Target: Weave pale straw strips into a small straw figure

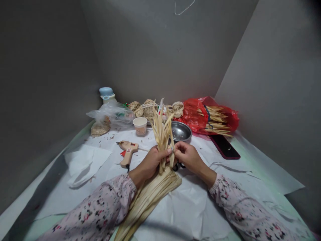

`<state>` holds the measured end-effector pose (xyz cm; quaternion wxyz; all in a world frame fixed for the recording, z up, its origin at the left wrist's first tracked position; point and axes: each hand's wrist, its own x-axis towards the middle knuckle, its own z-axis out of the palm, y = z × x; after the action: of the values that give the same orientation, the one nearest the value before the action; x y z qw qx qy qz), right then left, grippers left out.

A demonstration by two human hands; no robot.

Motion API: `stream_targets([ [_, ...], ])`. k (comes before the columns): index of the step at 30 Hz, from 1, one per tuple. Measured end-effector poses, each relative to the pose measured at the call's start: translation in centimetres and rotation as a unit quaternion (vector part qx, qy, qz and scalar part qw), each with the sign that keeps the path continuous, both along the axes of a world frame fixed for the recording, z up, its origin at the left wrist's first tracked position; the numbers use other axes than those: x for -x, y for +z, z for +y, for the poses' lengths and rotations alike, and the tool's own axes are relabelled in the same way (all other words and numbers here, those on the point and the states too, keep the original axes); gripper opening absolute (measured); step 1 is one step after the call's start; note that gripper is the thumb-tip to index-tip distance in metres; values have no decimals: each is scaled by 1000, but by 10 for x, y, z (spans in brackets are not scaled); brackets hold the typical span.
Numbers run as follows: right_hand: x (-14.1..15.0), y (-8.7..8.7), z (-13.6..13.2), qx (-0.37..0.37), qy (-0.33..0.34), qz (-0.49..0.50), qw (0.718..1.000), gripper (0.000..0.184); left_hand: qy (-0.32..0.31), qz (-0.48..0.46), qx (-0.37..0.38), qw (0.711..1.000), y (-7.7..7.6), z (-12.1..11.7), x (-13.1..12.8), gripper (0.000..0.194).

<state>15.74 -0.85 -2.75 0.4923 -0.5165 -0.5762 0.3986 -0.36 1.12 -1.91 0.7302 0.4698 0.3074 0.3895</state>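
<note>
My left hand (154, 160) is closed around a bundle of pale dried husk strips (160, 130) that stands upright with its loose ends fanning out at the top. At the bundle's right side, my right hand (187, 154) pinches one strip of the husk, its fingertips close to my left thumb. Below both hands lies a larger sheaf of long dried husks (152, 197), running toward the table's front edge. Dark scissor-like loops (178, 166) peek out under my right hand, mostly hidden.
A glue gun (128, 152) lies left of my hands. Behind are a paper cup (140, 126), a steel bowl (182, 131) and coils of braided cord (149, 108). To the right are a red bag (194, 115) of husks and a phone (225, 147). A lidded bottle (106, 95) stands back left.
</note>
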Motion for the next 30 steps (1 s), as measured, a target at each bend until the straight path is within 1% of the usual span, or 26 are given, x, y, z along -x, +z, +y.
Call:
stream_targets([
  [4,0,5,-2,28,38,81,996,18,-2,-10,-6,1000,0,1,-1,24],
  [8,-1,6,-3,29,76,88,993,24,4,-9,-3,1000,-2,3,-1,23],
  [10,-2,6,-3,39,88,113,989,24,-5,-23,9,1000,-3,4,-1,22],
  [12,-5,8,-3,58,98,176,978,22,-18,-52,29,998,-2,5,0,20],
  [14,-8,10,-2,71,95,261,958,17,-12,-84,48,995,1,6,2,16],
  [17,-18,16,2,70,52,370,925,13,13,-115,81,990,7,7,6,12],
  [20,-33,20,8,62,-9,438,897,11,24,-139,106,984,10,10,10,8],
  [22,-46,21,12,33,-40,478,877,11,29,-158,115,980,10,12,11,7],
  [26,-76,18,22,-61,-104,537,835,8,49,-197,125,971,10,15,11,10],
  [30,-100,14,28,-105,-172,563,801,6,96,-235,139,957,15,17,9,10],
])
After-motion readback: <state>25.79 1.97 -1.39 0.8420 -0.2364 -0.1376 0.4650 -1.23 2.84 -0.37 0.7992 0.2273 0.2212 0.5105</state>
